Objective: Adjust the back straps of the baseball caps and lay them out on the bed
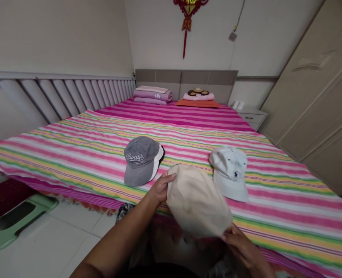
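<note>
A beige cap is held between my two hands above the bed's front edge, slightly blurred. My left hand grips its upper left side, the thumb lying on top of the fabric. At its lower right edge my right hand pinches the cloth. To the left on the bed lies a grey cap with "Always" lettering, stacked over a white cap and something black behind. On the right rests a pale, whitish cap with a small dark emblem, its brim toward me.
The bed has a striped sheet. Folded purple bedding and a pink-and-orange pile sit by the headboard. A green stool stands on the floor at left; a nightstand stands at the back right.
</note>
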Action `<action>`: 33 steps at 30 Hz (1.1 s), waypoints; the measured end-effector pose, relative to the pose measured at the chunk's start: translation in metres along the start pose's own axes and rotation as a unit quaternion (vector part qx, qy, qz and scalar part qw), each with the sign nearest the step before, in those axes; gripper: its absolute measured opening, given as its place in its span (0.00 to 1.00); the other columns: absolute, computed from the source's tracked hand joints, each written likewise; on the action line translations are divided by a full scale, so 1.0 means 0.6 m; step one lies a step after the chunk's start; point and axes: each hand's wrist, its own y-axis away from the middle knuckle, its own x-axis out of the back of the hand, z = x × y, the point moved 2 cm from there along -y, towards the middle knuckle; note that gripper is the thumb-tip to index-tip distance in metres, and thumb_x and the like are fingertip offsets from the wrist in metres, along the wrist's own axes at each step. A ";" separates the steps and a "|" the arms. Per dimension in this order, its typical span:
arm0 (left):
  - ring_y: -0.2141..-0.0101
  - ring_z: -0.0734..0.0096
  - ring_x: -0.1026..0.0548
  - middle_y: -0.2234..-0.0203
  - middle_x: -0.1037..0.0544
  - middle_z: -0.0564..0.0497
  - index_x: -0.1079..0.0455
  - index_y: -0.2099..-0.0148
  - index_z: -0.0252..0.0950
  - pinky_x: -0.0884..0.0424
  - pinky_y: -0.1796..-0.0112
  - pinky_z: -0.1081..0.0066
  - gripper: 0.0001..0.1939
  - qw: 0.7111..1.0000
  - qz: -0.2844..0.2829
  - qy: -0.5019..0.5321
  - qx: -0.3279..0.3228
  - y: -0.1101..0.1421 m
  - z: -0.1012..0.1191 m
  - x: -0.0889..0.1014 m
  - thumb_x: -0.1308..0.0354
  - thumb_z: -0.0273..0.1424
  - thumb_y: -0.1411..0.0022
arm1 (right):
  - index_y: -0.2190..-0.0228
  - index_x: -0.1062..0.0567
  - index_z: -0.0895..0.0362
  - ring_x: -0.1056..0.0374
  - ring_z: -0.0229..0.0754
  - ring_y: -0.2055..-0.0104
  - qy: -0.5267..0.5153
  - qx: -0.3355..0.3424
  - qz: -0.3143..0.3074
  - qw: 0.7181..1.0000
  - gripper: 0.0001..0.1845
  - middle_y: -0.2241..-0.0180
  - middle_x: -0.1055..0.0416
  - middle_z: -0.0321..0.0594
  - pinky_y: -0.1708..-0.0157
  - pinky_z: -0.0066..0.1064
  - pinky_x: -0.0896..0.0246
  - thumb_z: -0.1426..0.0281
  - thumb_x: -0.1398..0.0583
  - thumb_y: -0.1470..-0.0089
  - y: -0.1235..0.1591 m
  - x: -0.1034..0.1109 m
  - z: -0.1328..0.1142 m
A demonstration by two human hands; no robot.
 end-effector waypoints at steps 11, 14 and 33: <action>0.78 0.70 0.27 0.78 0.24 0.48 0.29 0.69 0.29 0.32 0.71 0.70 0.17 0.992 -0.091 -0.069 0.048 0.052 -0.007 -0.066 0.32 0.26 0.67 | 0.64 0.27 0.59 0.31 0.42 0.70 -0.020 0.030 -0.025 0.999 0.28 0.72 0.27 0.44 0.69 0.30 0.39 0.55 0.34 0.67 -0.009 -0.076 -0.115; 0.79 0.72 0.28 0.79 0.25 0.49 0.29 0.71 0.29 0.33 0.73 0.72 0.17 0.985 -0.115 -0.105 0.070 0.062 -0.003 -0.073 0.31 0.27 0.68 | 0.74 0.29 0.59 0.42 0.30 0.85 0.026 0.029 -0.005 0.999 0.17 0.83 0.33 0.33 0.84 0.21 0.49 0.63 0.32 0.66 -0.013 -0.091 -0.118; 0.81 0.83 0.36 0.82 0.31 0.55 0.30 0.73 0.30 0.44 0.79 0.80 0.15 0.968 -0.079 -0.198 0.134 0.079 0.001 -0.115 0.32 0.32 0.64 | 0.80 0.33 0.59 0.57 0.26 0.87 0.047 0.067 -0.049 0.995 0.15 0.90 0.47 0.27 0.88 0.19 0.61 0.61 0.37 0.60 0.003 -0.121 -0.122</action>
